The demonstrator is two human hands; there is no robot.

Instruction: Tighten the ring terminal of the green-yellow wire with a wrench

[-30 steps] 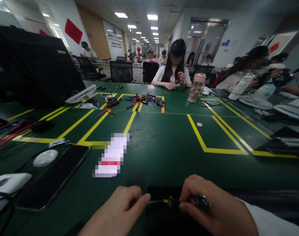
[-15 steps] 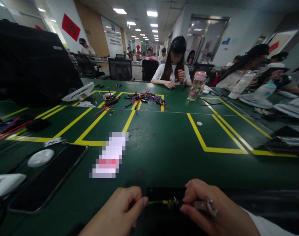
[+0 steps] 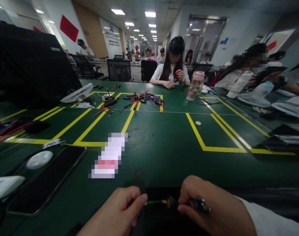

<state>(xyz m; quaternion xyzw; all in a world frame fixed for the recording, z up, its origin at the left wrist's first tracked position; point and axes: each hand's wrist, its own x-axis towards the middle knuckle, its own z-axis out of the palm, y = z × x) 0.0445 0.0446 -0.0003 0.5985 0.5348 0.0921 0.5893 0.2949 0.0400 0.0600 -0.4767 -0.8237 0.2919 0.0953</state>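
Where the Wire (image 3: 155, 202) Sits: Low Centre, Above a Black Panel (image 3: 161, 219)

As I view it from afar, the wire, green with yellow at both visible ends, runs nearly level between two hands held apart. The left hand (image 3: 121, 206) clamps one end between thumb and forefinger. The other end meets a dark cluster (image 3: 171, 202), too blurred for me to identify, at the fingertips of the right hand (image 3: 210, 201). That hand is closed on a shiny piece (image 3: 202, 205); whether this joins the cluster I cannot tell. Beyond the panel I see the green bench (image 3: 161, 154), marked with yellow tape (image 3: 224, 149). To the left lie a phone (image 3: 51, 180), a white puck (image 3: 39, 159) just beside it and, nearer the centre, a pixelated slip (image 3: 110, 155). A small white disc (image 3: 198, 123) lies right of centre. Farther out, a heap of leads (image 3: 146, 98) crosses a taped outline, with a white grille (image 3: 77, 94) to its left and a bottle (image 3: 195, 88) to its right. At the far edge sits a co-worker (image 3: 172, 70), one forearm on the bench.
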